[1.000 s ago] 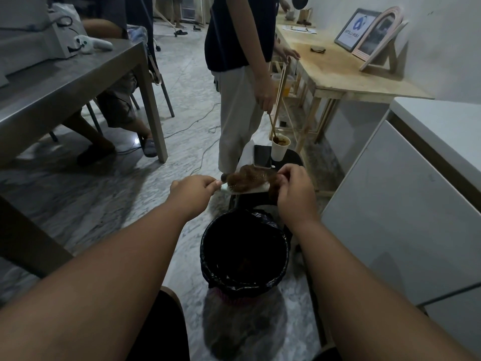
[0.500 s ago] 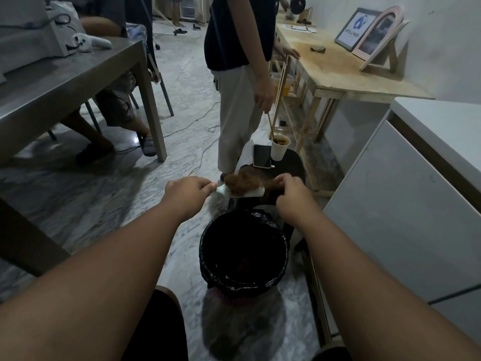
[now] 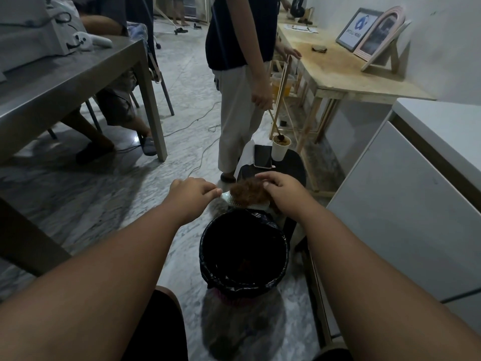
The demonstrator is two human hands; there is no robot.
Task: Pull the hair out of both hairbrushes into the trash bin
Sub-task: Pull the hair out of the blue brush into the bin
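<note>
head | left hand [image 3: 191,192] clenched on hairbrush [image 3: 244,203] handle end | right hand [image 3: 282,187] fingers grasping hair clump [image 3: 247,192] atop bristles | trash bin [image 3: 244,252] just below fingers | progress: clump not yet off; second brush unseen

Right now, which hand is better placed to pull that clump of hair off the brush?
The right hand. Its fingers already rest on the brown hair clump, just beyond the trash bin. The left hand is busy gripping the hairbrush by its handle end, steadying it.
</note>
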